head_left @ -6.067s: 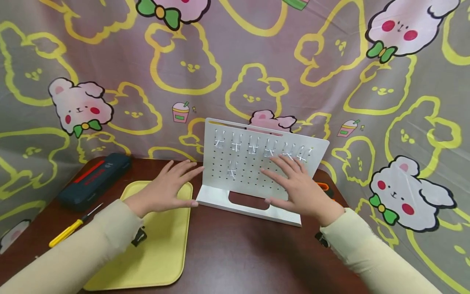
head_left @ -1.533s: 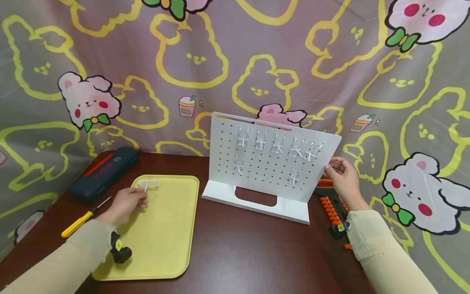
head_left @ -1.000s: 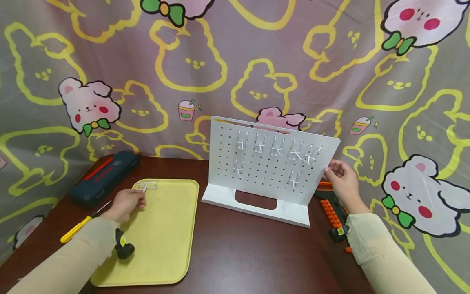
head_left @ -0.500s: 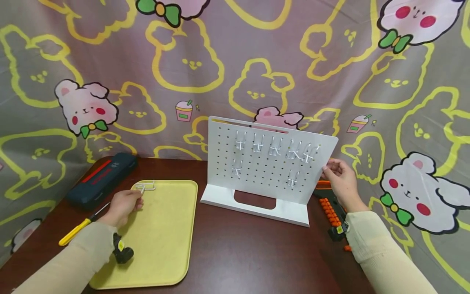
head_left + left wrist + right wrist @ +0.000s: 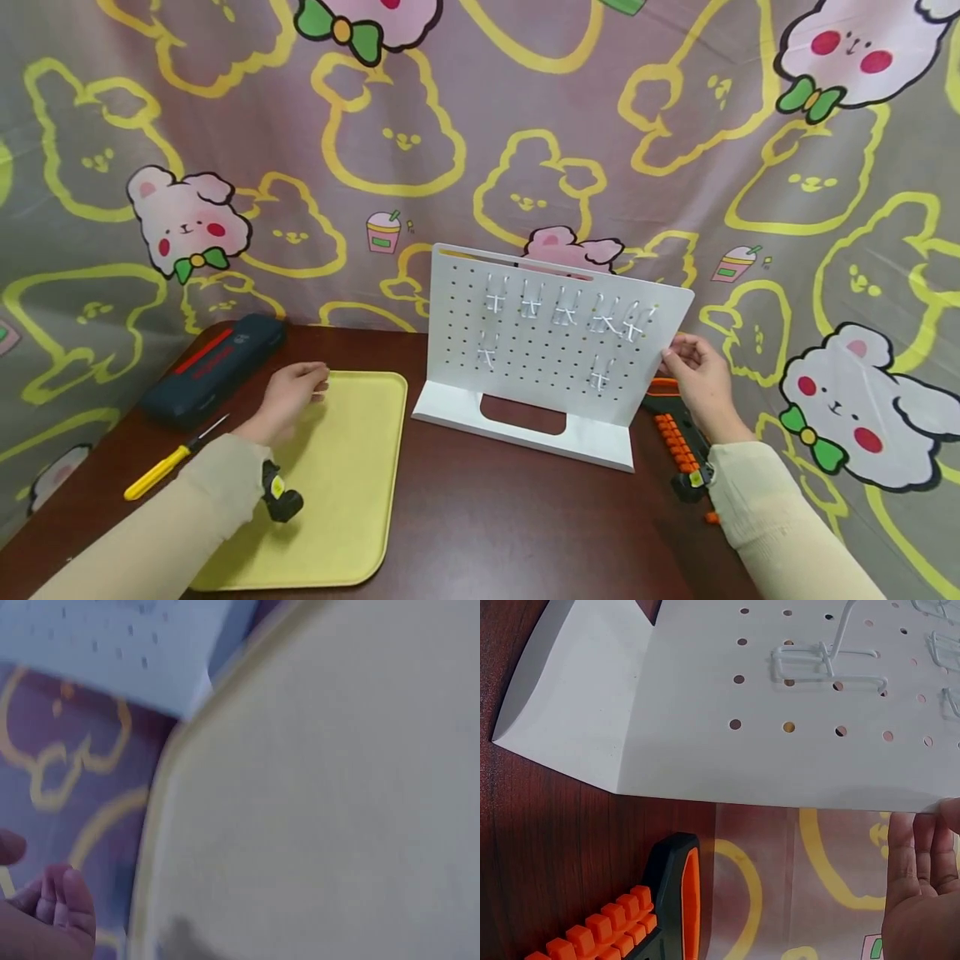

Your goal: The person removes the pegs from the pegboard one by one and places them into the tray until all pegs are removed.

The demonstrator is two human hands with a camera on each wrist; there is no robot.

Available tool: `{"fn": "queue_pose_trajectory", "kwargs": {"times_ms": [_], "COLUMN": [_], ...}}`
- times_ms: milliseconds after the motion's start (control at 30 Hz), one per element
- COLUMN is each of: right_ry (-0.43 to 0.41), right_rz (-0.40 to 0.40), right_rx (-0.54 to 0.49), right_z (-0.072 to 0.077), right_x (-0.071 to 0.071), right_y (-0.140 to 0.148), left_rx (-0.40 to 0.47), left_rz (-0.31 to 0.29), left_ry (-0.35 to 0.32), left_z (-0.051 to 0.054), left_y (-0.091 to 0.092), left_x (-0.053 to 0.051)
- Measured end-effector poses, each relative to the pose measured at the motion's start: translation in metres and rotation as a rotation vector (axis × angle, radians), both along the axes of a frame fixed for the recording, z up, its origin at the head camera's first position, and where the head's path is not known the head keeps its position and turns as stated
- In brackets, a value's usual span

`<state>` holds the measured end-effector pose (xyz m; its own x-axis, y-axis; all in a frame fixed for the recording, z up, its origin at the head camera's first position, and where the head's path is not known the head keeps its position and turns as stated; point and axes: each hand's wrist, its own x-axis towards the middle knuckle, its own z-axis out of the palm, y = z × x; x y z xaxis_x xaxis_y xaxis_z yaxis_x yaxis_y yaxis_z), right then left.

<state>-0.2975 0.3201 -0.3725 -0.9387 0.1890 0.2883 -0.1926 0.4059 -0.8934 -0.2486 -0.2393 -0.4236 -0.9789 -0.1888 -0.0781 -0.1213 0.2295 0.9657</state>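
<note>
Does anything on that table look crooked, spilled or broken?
Nothing looks spilled or broken. The top-right hook on the board seems to slant, though the camera angle may exaggerate it. The lower-left hook and lower-right hook sit apart below its row, so the layout looks uneven.

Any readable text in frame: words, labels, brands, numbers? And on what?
None that I can read for sure.
Dark blue case: red lettering and a pale mark on its lid, too small and blurred.
Yellow stickers on the wrist cameras, left and right: too small.
White pegboard: no text seen.
</note>
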Motion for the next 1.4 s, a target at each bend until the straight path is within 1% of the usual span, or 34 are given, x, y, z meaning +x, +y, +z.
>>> {"fn": "queue_pose_trajectory", "kwargs": {"times_ms": [133, 233, 367, 467, 567, 700, 833, 1033, 1133, 1267, 1400], "right_ry": [0.006, 0.002, -0.001, 0.014, 0.027, 0.023, 0.030, 0.010, 0.004, 0.017, 0.020], "right_rz": [0.003, 0.001, -0.011, -0.006, -0.003, -0.015, -0.025, -0.012, -0.014, -0.035, -0.047], "right_rx": [0.006, 0.012, 0.028, 0.027, 0.009, -0.006, -0.017, -0.023, -0.034, -0.053, -0.053], "right_z": [0.001, 0.000, -0.002, -0.004, -0.004, -0.004, -0.005, -0.004, -0.003, -0.003, -0.004], "right_x": [-0.001, -0.002, -0.001, -0.001, 0.000, 0.001, -0.001, -0.006, -0.007, -0.006, -0.006], "right_y": [-0.001, -0.001, 0.001, 0.003, 0.003, 0.002, 0.001, -0.004, -0.005, -0.004, -0.002], "left_rx": [0.104, 0.169, 0.221, 0.263, 0.309, 0.333, 0.342, 0.395, 0.437, 0.483, 0.500], "left_rz": [-0.071, -0.125, -0.189, -0.226, -0.255, -0.290, -0.311, -0.295, -0.277, -0.262, -0.260], "left_ry": [0.046, 0.059, 0.072, 0.076, 0.075, 0.083, 0.099, 0.094, 0.088, 0.066, 0.044], "left_z": [0.018, 0.027, 0.036, 0.043, 0.053, 0.066, 0.078, 0.089, 0.091, 0.091, 0.090], "left_y": [0.032, 0.055, 0.081, 0.098, 0.115, 0.137, 0.155, 0.170, 0.176, 0.184, 0.191], "left_x": [-0.008, -0.013, -0.022, -0.030, -0.036, -0.041, -0.047, -0.054, -0.058, -0.061, -0.063]}}
